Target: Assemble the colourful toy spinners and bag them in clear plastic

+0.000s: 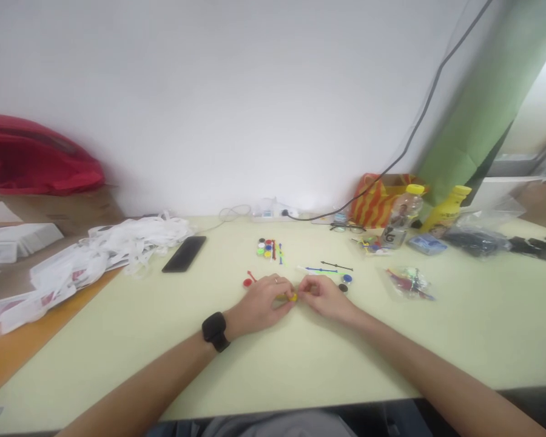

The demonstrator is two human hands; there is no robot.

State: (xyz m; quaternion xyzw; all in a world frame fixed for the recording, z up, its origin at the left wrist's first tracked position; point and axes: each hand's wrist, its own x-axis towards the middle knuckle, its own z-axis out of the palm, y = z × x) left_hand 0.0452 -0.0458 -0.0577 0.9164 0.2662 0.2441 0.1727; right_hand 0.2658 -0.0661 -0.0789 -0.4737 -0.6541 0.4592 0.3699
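Note:
My left hand [269, 301], with a black watch on its wrist, pinches a small yellow plastic piece [293, 297] just above the table. The fingertips of my right hand [324, 296] are closed together right beside that piece; what they hold, if anything, is too small to make out. Left of my left hand lie a red disc [247, 283] and a red arrow [252, 275]. Beyond my right hand are a blue arrow [322, 269] and a black arrow [339, 266], with a blue disc [347, 278] and a black disc [343, 288] nearby.
Several coloured discs [268, 248] and small arrows [281, 254] lie grouped farther back. A phone [184, 254] and white strap-like material [131, 243] are on the left. To the right are a bag of plastic parts [409, 283], a clear bottle [399, 221] and a yellow bottle [444, 212].

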